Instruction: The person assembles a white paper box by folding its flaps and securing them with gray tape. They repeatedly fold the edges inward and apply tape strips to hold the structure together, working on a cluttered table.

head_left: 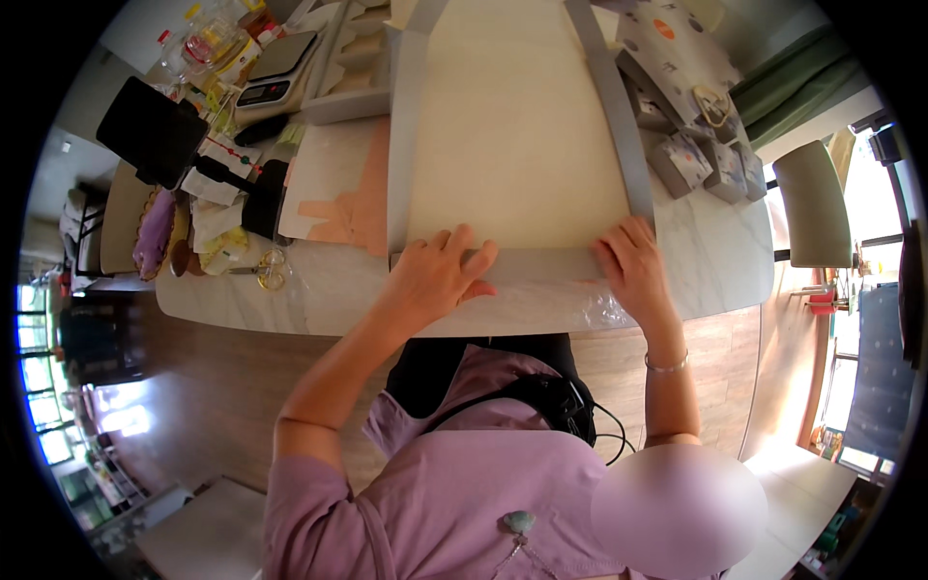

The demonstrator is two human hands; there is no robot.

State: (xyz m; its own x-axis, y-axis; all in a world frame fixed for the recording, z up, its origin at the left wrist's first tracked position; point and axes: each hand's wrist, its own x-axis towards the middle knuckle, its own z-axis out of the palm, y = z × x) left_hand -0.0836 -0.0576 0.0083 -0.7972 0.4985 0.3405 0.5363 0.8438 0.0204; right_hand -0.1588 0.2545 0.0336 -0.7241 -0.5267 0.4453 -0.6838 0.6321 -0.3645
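Note:
A large shallow cardboard box (pixel 512 126) with grey side walls and a cream inside lies on the table in front of me. My left hand (pixel 435 275) is at its near left corner, fingers bent over the near wall and thumb on the outer side. At the near right corner, my right hand (pixel 633 266) has its fingers curled over the wall; its thumb is partly hidden. A bracelet (pixel 667 365) circles my right wrist. Crumpled clear plastic film (pixel 604 311) lies by the table's front edge, below the right hand.
Left of the box lie pink and white paper sheets (pixel 353 198), gold-handled scissors (pixel 273 271) and a black phone stand (pixel 155 130). A kitchen scale (pixel 275 77) and a grey tray (pixel 348 92) stand farther back. Small grey boxes (pixel 681 164) sit at the right. A chair (pixel 814 203) stands beyond the table.

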